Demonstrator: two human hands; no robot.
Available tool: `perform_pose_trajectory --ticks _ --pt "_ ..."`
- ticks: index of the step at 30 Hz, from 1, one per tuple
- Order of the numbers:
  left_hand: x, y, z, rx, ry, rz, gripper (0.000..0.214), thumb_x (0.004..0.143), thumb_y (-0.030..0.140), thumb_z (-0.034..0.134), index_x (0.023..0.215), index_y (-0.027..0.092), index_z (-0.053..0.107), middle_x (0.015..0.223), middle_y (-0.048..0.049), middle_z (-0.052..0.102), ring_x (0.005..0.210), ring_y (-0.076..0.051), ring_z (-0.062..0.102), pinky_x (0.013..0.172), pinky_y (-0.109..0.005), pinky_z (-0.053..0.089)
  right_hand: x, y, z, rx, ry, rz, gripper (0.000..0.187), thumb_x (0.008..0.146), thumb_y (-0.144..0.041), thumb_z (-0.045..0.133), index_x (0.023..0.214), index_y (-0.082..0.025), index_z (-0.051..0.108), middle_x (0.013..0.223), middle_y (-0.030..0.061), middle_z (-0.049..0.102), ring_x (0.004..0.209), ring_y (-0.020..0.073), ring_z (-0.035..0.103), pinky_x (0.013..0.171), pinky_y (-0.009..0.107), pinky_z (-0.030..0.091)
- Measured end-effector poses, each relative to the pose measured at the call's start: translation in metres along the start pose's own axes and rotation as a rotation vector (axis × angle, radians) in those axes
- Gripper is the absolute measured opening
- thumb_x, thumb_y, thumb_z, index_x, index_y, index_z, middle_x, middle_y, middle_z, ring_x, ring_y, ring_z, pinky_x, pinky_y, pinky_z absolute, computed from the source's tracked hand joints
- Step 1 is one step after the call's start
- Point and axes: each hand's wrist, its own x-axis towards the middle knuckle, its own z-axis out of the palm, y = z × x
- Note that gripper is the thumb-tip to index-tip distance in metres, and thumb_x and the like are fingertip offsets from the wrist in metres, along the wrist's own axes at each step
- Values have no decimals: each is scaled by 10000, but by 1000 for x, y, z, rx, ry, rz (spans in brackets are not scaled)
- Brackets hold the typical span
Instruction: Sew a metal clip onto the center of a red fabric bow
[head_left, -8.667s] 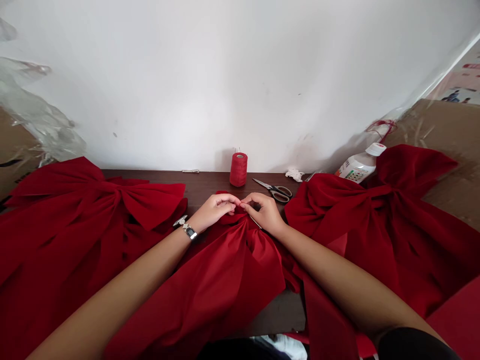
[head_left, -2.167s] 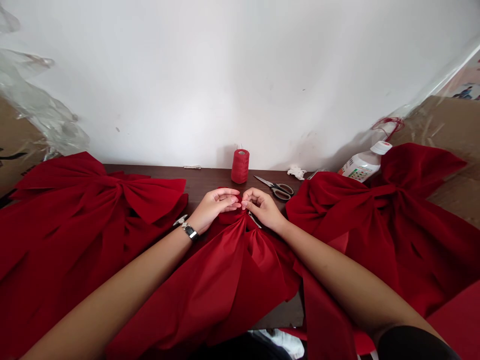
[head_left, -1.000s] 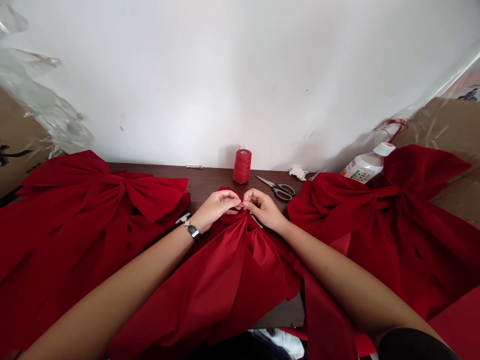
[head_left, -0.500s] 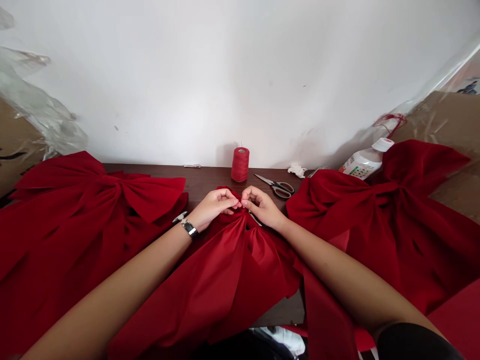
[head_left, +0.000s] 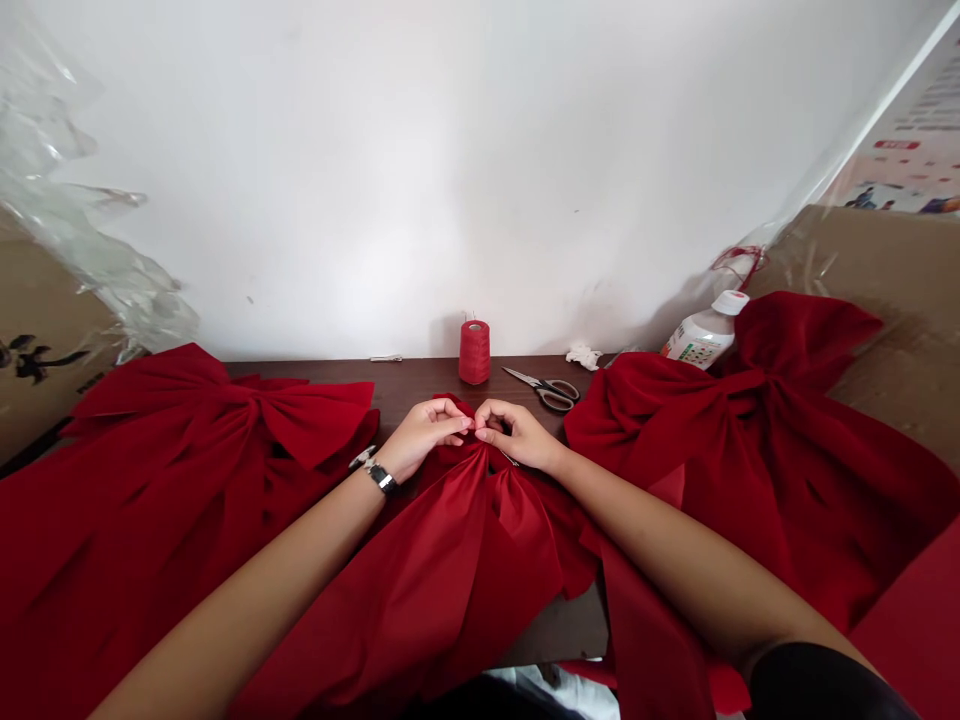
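Observation:
My left hand [head_left: 424, 438], a dark wristwatch on its wrist, and my right hand [head_left: 517, 436] meet fingertip to fingertip at the gathered middle of a large red fabric bow [head_left: 457, 560]. Both hands pinch the folds there, and the fabric runs down toward me in broad pleats. A thin metal needle [head_left: 510, 459] glints just under my right hand. Any thread on it is too fine to make out.
Two more red bows lie left [head_left: 187, 470] and right [head_left: 757, 440] on the dark wooden table [head_left: 420, 380]. Along the white wall stand a red thread spool [head_left: 474, 352], black-handled scissors [head_left: 541, 390], crumpled white tissue [head_left: 583, 356] and a plastic bottle [head_left: 701, 335].
The whole view has shifted slightly, with the table sitting lower in the picture. My hands have drawn a little closer and still pinch the bow's middle.

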Motion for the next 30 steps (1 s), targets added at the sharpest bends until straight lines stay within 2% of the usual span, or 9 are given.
perform_pose_trajectory --ticks 6,17,30 --pt "-1 1 1 27 7 13 305 633 359 807 691 136 607 730 -17 659 691 -104 597 628 -216 493 2 4 2 16 33 42 298 830 -427 640 802 -140 565 729 4 536 640 93 414 627 213 333" --pt "-4 5 3 38 13 21 346 589 386 822 664 139 591 703 -10 627 674 -107 584 638 -235 501 5 10 3 61 51 83 386 789 -513 662 805 -144 551 757 10 556 639 91 454 638 218 372" --pt "-7 7 5 44 27 49 369 560 403 834 658 127 610 694 -3 622 656 -99 588 664 -253 518 4 5 5 56 86 80 333 768 -442 693 773 -135 563 686 -21 510 598 75 388 593 205 319"
